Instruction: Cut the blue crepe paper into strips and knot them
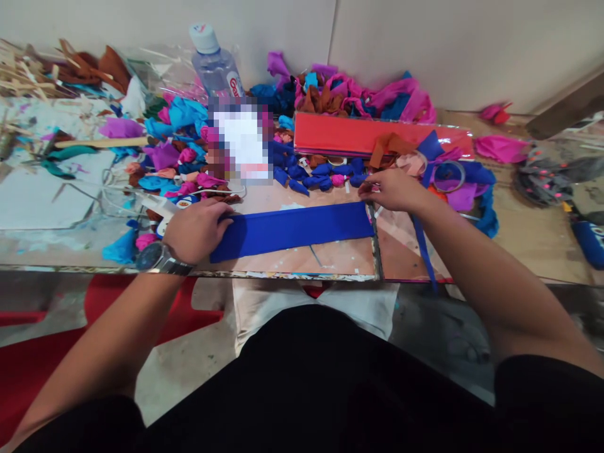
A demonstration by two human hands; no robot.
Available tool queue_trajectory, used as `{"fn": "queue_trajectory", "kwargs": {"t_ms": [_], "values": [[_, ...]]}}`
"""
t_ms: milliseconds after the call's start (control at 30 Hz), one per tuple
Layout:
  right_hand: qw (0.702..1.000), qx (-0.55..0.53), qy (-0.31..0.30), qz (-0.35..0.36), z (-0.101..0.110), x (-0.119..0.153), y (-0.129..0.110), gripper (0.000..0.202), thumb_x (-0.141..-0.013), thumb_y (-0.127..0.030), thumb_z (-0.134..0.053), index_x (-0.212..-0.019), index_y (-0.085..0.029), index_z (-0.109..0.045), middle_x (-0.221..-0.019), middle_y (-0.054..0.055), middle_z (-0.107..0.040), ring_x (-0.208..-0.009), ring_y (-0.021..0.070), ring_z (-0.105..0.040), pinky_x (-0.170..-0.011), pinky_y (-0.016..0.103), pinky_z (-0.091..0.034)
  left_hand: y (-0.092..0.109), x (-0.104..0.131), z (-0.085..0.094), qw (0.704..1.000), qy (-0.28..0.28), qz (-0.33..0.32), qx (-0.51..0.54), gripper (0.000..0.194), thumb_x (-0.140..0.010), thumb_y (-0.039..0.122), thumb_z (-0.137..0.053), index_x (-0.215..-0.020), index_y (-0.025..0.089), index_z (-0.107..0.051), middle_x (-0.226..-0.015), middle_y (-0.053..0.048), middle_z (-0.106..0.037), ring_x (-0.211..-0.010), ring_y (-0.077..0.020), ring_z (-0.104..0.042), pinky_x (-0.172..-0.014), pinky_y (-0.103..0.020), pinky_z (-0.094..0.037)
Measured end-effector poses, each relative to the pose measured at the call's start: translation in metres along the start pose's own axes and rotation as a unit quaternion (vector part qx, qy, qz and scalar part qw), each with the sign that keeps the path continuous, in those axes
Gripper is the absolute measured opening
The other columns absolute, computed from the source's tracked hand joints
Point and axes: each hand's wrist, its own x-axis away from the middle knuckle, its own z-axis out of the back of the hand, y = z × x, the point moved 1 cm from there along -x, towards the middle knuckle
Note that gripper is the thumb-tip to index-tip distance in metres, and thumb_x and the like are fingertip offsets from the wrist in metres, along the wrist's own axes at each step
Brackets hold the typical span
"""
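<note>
A long blue strip (pixel 292 229), of paper or thin cloth, lies flat across the front of the table. Over its left end my left hand (pixel 195 229), with a watch at the wrist, has curled fingers and a thumb against the strip's edge. My right hand (pixel 391 190) has its fingertips pinched together at the upper right corner of the strip. Partly behind my left hand is a white tool with a cord (pixel 163 207), perhaps a glue gun. Just beyond the strip sits a row of small knotted blue pieces (pixel 316 179).
A clear bottle (pixel 214 66) with a white cap stands at the back. Red packaged sheets (pixel 340 133) lie before a heap of pink and brown scraps (pixel 349 94). A roll of tape (pixel 449 176) rests at right. Wooden sticks (pixel 28 75) pile up far left. A red chair (pixel 113 308) is below.
</note>
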Motion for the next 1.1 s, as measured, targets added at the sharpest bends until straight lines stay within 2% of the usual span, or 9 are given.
{"fn": "queue_trajectory", "kwargs": {"t_ms": [133,333,600,833,1000,1100], "values": [[1.000,-0.003,-0.018,-0.005,0.001,-0.001,0.005,0.020,-0.089,-0.031,-0.074,-0.102,-0.019,-0.083,-0.096,0.006,-0.083,-0.087,0.0249,-0.076,-0.075,0.033,-0.051,0.001,0.001,0.000,1.000,0.002,-0.004,0.010,0.031,-0.101,0.037,-0.051,-0.118,0.020,-0.071,-0.124,-0.011,-0.072,-0.114,-0.0313,-0.067,-0.089,-0.041,-0.052],[0.998,0.010,-0.049,0.031,-0.005,-0.006,0.005,0.017,-0.085,-0.029,-0.079,-0.098,-0.019,-0.081,-0.095,0.005,-0.082,-0.087,0.0236,-0.075,-0.073,0.032,-0.050,0.002,0.002,0.002,1.000,0.012,-0.002,0.018,0.030,-0.102,0.038,-0.048,-0.117,0.023,-0.070,-0.124,-0.010,-0.072,-0.115,-0.0329,-0.067,-0.091,-0.043,-0.053],[0.993,0.052,-0.033,0.100,-0.011,0.006,0.007,0.016,-0.089,-0.028,-0.070,-0.096,-0.019,-0.081,-0.097,0.008,-0.079,-0.088,0.0238,-0.071,-0.078,0.034,-0.048,0.002,0.002,0.002,1.000,0.007,0.009,0.029,0.029,-0.101,0.036,-0.052,-0.116,0.021,-0.072,-0.125,-0.012,-0.072,-0.115,-0.0332,-0.068,-0.091,-0.043,-0.054],[0.989,0.057,-0.043,0.131,-0.017,0.011,0.003,0.015,-0.086,-0.020,-0.064,-0.098,-0.015,-0.072,-0.098,0.012,-0.071,-0.088,0.0248,-0.065,-0.079,0.033,-0.046,0.002,0.003,0.004,1.000,0.015,-0.001,0.026,0.028,-0.101,0.036,-0.054,-0.117,0.020,-0.071,-0.127,-0.011,-0.072,-0.115,-0.0334,-0.068,-0.090,-0.044,-0.054],[0.991,0.037,-0.012,0.126,-0.006,0.021,0.001,0.016,-0.084,-0.019,-0.064,-0.099,-0.018,-0.067,-0.099,0.011,-0.071,-0.088,0.0260,-0.065,-0.078,0.033,-0.045,0.008,-0.002,0.008,0.999,0.028,-0.014,0.028,0.034,-0.104,0.037,-0.048,-0.124,0.019,-0.070,-0.128,-0.013,-0.071,-0.117,-0.0330,-0.067,-0.094,-0.044,-0.054],[0.990,0.049,0.009,0.133,0.007,0.033,-0.004,0.018,-0.085,-0.021,-0.064,-0.102,-0.019,-0.066,-0.103,0.012,-0.073,-0.092,0.0276,-0.067,-0.077,0.034,-0.045,0.026,-0.013,0.016,0.994,0.053,-0.069,0.066,0.040,-0.106,0.042,-0.045,-0.124,0.017,-0.071,-0.121,-0.014,-0.072,-0.117,-0.0318,-0.066,-0.102,-0.044,-0.051]]}}
